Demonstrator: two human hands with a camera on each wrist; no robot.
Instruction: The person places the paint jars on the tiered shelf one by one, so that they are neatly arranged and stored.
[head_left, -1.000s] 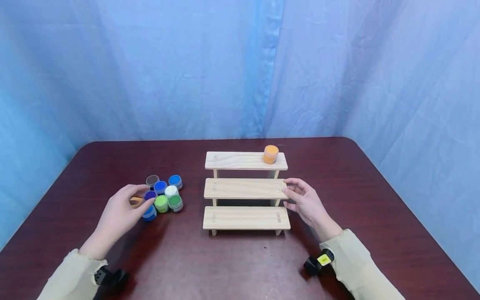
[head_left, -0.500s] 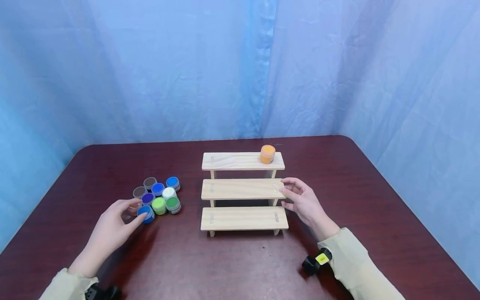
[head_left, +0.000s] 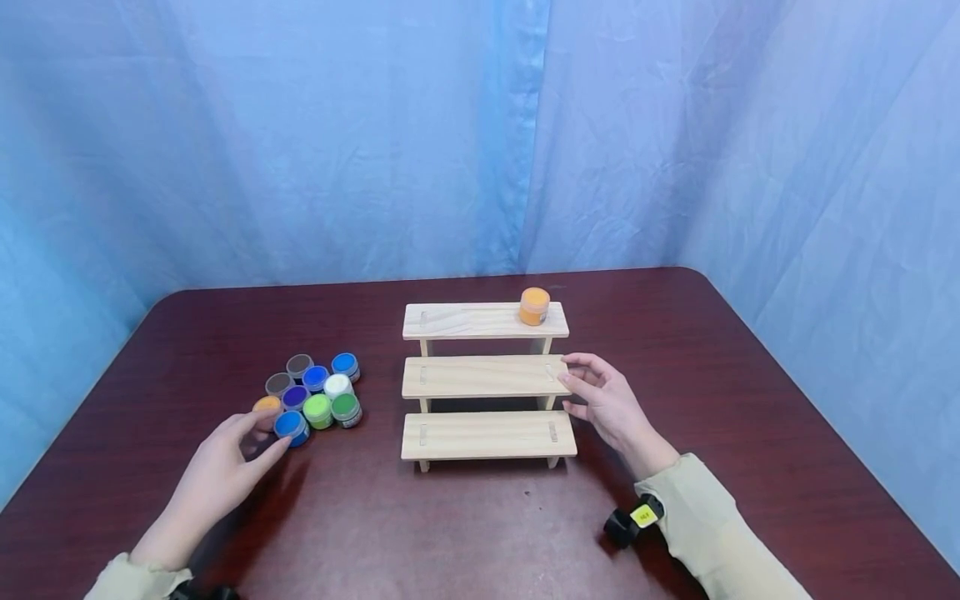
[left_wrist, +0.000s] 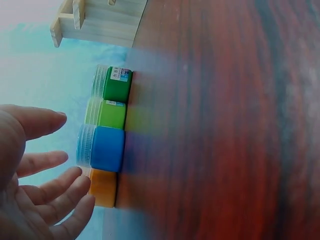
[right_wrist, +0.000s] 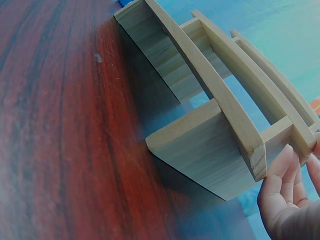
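Observation:
My left hand [head_left: 217,471] hovers at the near left of a cluster of paint jars, thumb and fingers spread and holding nothing. Its fingertips are close to a blue paint jar [head_left: 292,428] and an orange paint jar [head_left: 267,404], which it partly covers; the left wrist view shows a gap between the thumb and the blue jar [left_wrist: 107,149]. With my right hand [head_left: 611,408], I grip the right end of the middle board of a three-step wooden display stand [head_left: 483,377]. Another orange paint jar [head_left: 534,307] stands on the top step, toward the right.
Behind the blue jar sit light green [head_left: 318,410], dark green [head_left: 347,409], white [head_left: 338,386] and purple [head_left: 296,397] jars, plus more blue and brown ones. A blue curtain [head_left: 360,150] hangs behind the dark red table [head_left: 480,533].
My left hand has drawn back from over the jars, toward me and to the left, uncovering a brown jar and part of the orange one. The right hand keeps its grip on the stand.

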